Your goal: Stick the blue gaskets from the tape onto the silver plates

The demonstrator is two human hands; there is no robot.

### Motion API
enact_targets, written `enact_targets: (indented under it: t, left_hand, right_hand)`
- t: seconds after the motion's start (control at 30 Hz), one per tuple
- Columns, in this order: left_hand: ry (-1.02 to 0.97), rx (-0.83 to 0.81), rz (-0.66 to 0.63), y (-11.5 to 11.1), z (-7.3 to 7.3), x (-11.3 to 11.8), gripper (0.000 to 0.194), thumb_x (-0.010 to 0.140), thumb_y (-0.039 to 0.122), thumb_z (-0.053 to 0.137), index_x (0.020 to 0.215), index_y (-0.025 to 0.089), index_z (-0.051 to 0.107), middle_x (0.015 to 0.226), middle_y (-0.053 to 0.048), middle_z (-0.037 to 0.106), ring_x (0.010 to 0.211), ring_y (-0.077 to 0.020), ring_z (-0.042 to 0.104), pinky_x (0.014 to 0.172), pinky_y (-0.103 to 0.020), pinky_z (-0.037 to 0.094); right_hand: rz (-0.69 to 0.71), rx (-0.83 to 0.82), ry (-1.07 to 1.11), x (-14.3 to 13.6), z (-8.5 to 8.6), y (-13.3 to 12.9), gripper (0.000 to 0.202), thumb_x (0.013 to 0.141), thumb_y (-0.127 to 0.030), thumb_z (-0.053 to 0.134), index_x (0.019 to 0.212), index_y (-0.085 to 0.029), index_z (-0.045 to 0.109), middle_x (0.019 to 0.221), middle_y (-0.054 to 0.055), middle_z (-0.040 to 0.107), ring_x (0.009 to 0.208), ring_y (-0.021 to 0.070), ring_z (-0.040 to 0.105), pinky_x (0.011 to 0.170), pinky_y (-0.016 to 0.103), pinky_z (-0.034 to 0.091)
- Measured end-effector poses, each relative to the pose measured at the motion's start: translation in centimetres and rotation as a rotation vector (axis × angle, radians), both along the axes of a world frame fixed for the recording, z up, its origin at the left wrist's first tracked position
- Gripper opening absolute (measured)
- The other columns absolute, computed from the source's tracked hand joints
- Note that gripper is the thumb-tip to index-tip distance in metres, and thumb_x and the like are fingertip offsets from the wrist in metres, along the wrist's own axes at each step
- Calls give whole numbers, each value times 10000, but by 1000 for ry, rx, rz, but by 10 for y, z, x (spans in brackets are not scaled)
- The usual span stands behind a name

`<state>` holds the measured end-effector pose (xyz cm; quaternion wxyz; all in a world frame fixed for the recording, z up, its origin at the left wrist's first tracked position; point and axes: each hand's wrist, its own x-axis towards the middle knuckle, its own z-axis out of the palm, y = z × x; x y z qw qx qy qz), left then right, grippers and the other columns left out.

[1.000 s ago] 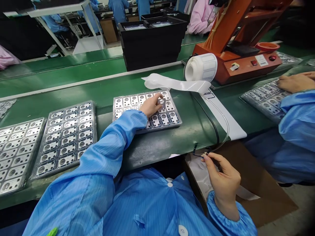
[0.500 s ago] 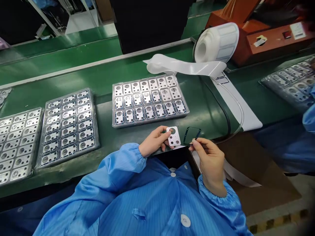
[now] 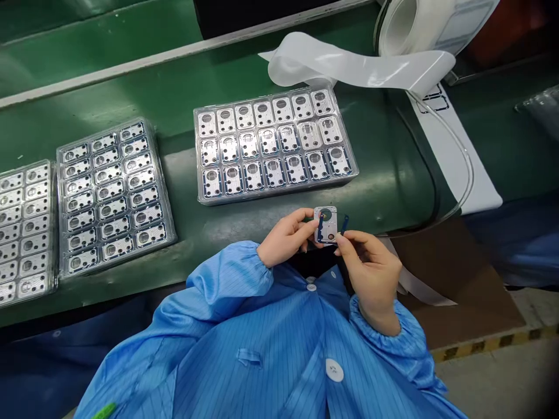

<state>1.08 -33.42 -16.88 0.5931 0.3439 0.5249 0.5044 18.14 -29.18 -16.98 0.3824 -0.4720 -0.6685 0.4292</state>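
My left hand (image 3: 292, 234) is closed on a small silver plate (image 3: 331, 228) with one large round hole and smaller holes, held just past the table's front edge. Between the thumb and fingers of my right hand (image 3: 367, 259) is a thin dark rectangular adhesive frame (image 3: 345, 223). One side of the frame lies across the plate's face by my left thumb, while its other side sticks out to the right of the plate. Behind my hands, a clear plastic tray (image 3: 279, 185) bears rows of similar silver plates.
Two more filled trays, a nearer one (image 3: 170, 218) and a farther one (image 3: 53, 256), lie at the left. A roll of white liner (image 3: 399, 26) stands at the back right, its loose strip (image 3: 323, 58) curling over the table. A clear hose (image 3: 469, 174) and brown cardboard (image 3: 463, 291) are at the right.
My right hand has brought the dark frame leftward from beside the plate onto it, so that they overlap. The plate is now more to the right in view. The camera view has shifted and tilted down.
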Motion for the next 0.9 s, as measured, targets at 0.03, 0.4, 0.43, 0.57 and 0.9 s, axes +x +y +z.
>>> enact_targets:
  t: [0.03,0.4,0.43,0.57,0.9]
  left_hand:
    - [-5,3,0,0,1,0,451,933,479,575,1219,131,543,794,-46,671,686,-126,665,512,-185,452]
    - [-13,15,-9,0,0,0,399,954,415,548,1234,132,549,782,-43,664,693,-130,670,516,-185,452]
    - [-11,15,-9,0,0,0,401,953,418,549,1234,132,548,788,-44,665,696,-131,671,516,-184,451]
    - [-10,6,-5,0,1,1,411,942,440,565,1223,140,555,838,-51,668,718,-136,680,520,-188,453]
    - [-15,32,-1,0,-1,1,389,954,418,556,1212,128,555,768,-38,661,656,-116,648,512,-180,449]
  right_hand:
    - [10,22,-23,0,0,0,181,853,-376,719,881,-197,731,747,21,714,615,149,665,596,280,571]
    - [54,139,-92,-1,2,-1,120,875,-316,697,890,-200,726,761,14,720,638,145,662,634,280,553]
    - [54,144,-96,-1,2,-1,115,875,-311,697,888,-201,726,757,13,719,641,145,662,637,280,552]
    - [50,163,-119,0,2,0,113,879,-309,691,882,-202,726,753,14,721,653,152,668,651,290,556]
    - [57,216,-137,-2,6,1,97,879,-284,686,866,-192,714,762,19,730,633,145,663,629,285,562]
